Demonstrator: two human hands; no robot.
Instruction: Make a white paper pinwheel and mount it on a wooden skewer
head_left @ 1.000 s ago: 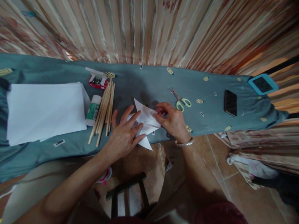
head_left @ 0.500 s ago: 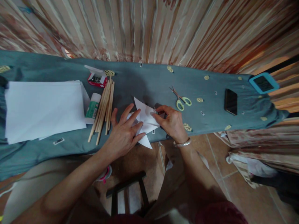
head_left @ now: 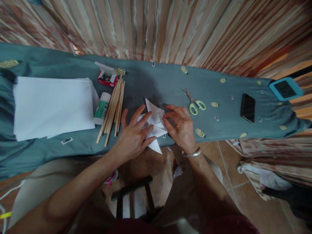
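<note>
A white paper pinwheel, with cut pointed corners and some flaps bent up, lies at the front edge of the cloth-covered table. My left hand rests on its left side, fingers spread and pressing the paper down. On the right side, the thumb and fingers of my right hand pinch a flap of the pinwheel; their tips partly hide it. One paper point juts over the table edge below my left thumb. Green-handled scissors lie with blades apart, beyond my right hand.
Left of my hands are wooden sticks, a glue stick, an open red box of small dark metal pieces, and a stack of white paper. A phone and a blue-framed device lie at the right. Pleated curtains hang behind.
The view has shifted slightly, so the table things appear farther right. My right fingers have curled closer round the flap at the pinwheel's right side. My left hand stays spread on the paper.
</note>
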